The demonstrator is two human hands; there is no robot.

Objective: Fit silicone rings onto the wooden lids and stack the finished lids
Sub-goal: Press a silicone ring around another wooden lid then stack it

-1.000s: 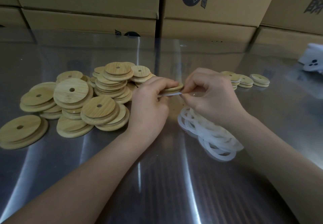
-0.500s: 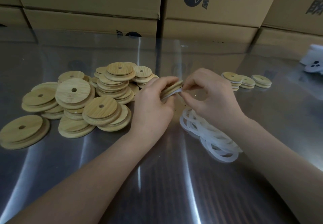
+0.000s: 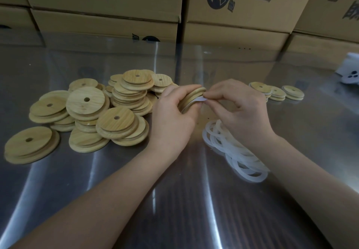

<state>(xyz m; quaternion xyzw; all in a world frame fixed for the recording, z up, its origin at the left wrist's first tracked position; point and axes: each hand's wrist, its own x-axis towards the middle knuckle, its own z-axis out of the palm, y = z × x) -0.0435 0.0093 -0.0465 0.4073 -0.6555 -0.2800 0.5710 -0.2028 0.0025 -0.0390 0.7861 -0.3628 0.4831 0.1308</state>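
My left hand (image 3: 172,110) grips a round wooden lid (image 3: 194,95), held tilted on edge above the table. A white silicone ring (image 3: 200,99) lies along the lid's lower rim, and my right hand (image 3: 239,108) pinches it there with thumb and fingertips. A loose heap of wooden lids with centre holes (image 3: 87,112) lies to the left. Several white silicone rings (image 3: 233,151) are piled under and behind my right wrist. Short stacks of lids with rings fitted (image 3: 275,93) sit at the right rear.
The work surface is a shiny steel table (image 3: 174,200). Cardboard boxes (image 3: 242,15) are walled up along the far edge. A white object (image 3: 349,70) sits at the far right edge.
The lid has tilted more steeply in my left hand. My right fingers have shifted along its rim with the ring.
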